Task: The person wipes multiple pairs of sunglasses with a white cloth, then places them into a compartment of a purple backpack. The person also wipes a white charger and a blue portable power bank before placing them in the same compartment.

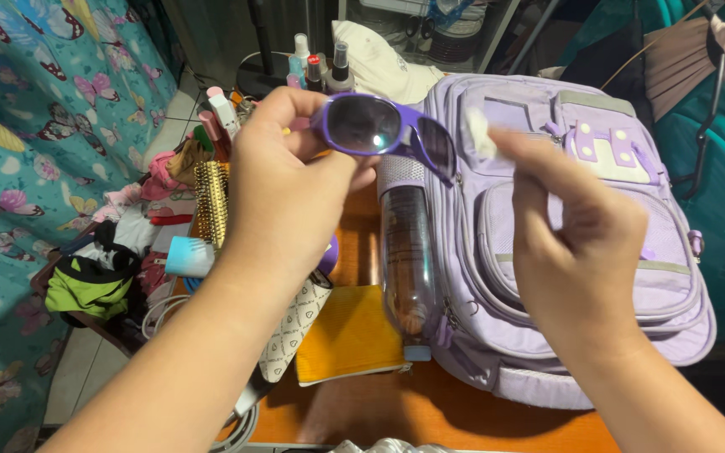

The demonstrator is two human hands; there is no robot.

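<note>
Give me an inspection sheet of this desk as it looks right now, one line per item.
Surface: orange-brown table, crowded.
Job's things: purple sunglasses; small white cloth.
Clutter: lilac backpack with bottle in side pocket, yellow notebook, hair brush, small bottles.
Grippers: left hand holds the sunglasses; right hand pinches the cloth beside them.
Cables: white cable at front edge.
Surroundings: butterfly-print fabric at left.

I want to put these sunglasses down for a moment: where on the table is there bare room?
Bare orange wood shows along the near edge of the wooden table, bordered by the yellow notebook and the lilac fabric backpack. A narrow strip lies above the notebook, beside the clear plastic bottle. The left side is crowded with a gold hairbrush, clothes and cosmetic bottles.
</note>
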